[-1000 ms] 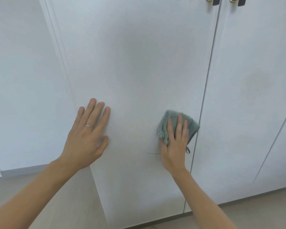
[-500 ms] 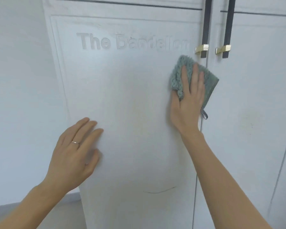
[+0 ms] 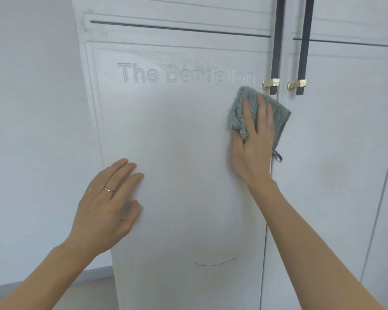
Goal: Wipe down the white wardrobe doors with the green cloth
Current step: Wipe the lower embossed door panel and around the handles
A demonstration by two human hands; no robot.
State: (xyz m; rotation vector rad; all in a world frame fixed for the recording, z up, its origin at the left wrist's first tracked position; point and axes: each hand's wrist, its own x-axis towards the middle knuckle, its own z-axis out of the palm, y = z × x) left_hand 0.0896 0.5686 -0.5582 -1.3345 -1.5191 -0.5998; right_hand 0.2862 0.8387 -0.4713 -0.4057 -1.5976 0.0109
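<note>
Right hand (image 3: 254,139) presses flat, fingers straight, on green cloth (image 3: 238,110) against left wardrobe door (image 3: 177,153), beside the handles; cloth's long axis tilts up-left. Left hand (image 3: 105,204) rests flat, spread, lower left.

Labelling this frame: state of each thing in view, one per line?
Folded green textured cloth: pressed flat on the door.
Right hand: fingers straight, pressing the cloth.
Left hand: open, on the door.
White left wardrobe door: closed, thin dark mark low down.
White right wardrobe door: closed, faint smudge.
</note>
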